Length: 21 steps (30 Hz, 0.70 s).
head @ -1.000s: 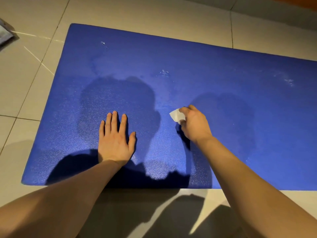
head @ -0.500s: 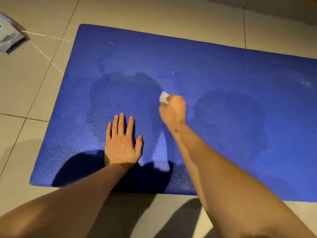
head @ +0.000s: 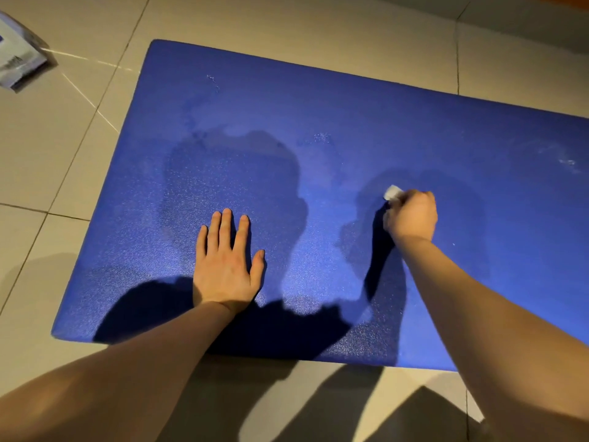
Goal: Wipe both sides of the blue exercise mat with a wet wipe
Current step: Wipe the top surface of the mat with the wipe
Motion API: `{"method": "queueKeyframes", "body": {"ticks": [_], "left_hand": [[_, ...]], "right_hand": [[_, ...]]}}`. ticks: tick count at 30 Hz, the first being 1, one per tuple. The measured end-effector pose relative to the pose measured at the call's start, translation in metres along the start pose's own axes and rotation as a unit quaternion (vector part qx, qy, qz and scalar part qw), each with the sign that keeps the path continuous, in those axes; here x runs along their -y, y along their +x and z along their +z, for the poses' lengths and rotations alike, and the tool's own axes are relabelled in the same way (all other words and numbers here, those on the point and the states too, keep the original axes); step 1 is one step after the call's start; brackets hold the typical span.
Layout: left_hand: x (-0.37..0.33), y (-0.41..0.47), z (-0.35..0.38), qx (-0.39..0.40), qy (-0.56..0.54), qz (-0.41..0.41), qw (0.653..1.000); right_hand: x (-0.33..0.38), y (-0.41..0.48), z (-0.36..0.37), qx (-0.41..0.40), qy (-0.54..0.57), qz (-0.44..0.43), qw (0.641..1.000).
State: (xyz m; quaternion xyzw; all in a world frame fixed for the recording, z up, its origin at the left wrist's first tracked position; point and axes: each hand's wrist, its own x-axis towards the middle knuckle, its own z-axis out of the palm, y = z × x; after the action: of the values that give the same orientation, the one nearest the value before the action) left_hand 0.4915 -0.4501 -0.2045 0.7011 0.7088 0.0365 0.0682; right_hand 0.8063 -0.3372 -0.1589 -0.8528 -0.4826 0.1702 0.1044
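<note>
The blue exercise mat (head: pixel 366 116) lies flat on the tiled floor and fills most of the view, running off the right edge. Damp, darker patches mark its middle. My left hand (head: pixel 226 266) rests palm down on the mat near its front edge, fingers spread, holding nothing. My right hand (head: pixel 411 216) is closed around a crumpled white wet wipe (head: pixel 392 192), which sticks out past the knuckles and presses on the mat's middle.
Beige floor tiles (head: pixel 57 161) surround the mat on the left, front and back. A white and blue packet (head: pixel 16 59) lies on the floor at the far left. Whitish smudges (head: pixel 569 162) show on the mat at the right.
My right hand swept the wipe left and away from me, then back to the right across the mat's middle. My left hand stayed flat in place. The view shifted slightly.
</note>
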Motion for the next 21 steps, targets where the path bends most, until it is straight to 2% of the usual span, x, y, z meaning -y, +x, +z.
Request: {"method": "queueKeyframes", "body": {"ticks": [3, 7, 10, 13, 15, 19, 21], "left_hand": [[0.0, -0.001, 0.001, -0.006, -0.001, 0.002, 1.0], [0.001, 0.001, 0.001, -0.006, -0.002, 0.002, 1.0], [0.001, 0.001, 0.002, -0.013, -0.009, 0.006, 1.0], [0.002, 0.001, 0.001, -0.008, -0.005, 0.007, 1.0], [0.001, 0.001, 0.001, 0.003, 0.001, 0.006, 1.0], [0.002, 0.001, 0.001, 0.002, -0.004, 0.006, 1.0], [0.002, 0.0, 0.002, 0.002, -0.002, 0.005, 1.0]], "right_hand": [[0.034, 0.002, 0.019, 0.016, 0.022, -0.027, 0.999], [0.109, -0.027, 0.05, 0.045, 0.029, -0.163, 0.985], [0.136, -0.045, 0.063, 0.075, -0.018, -0.276, 0.958], [0.123, -0.041, 0.054, 0.084, -0.127, -0.333, 0.93], [0.1, -0.03, 0.043, 0.076, -0.187, -0.313, 0.928], [0.034, -0.008, 0.019, 0.026, -0.293, -0.172, 0.94], [0.02, -0.002, 0.015, 0.017, -0.302, -0.125, 0.945]]}}
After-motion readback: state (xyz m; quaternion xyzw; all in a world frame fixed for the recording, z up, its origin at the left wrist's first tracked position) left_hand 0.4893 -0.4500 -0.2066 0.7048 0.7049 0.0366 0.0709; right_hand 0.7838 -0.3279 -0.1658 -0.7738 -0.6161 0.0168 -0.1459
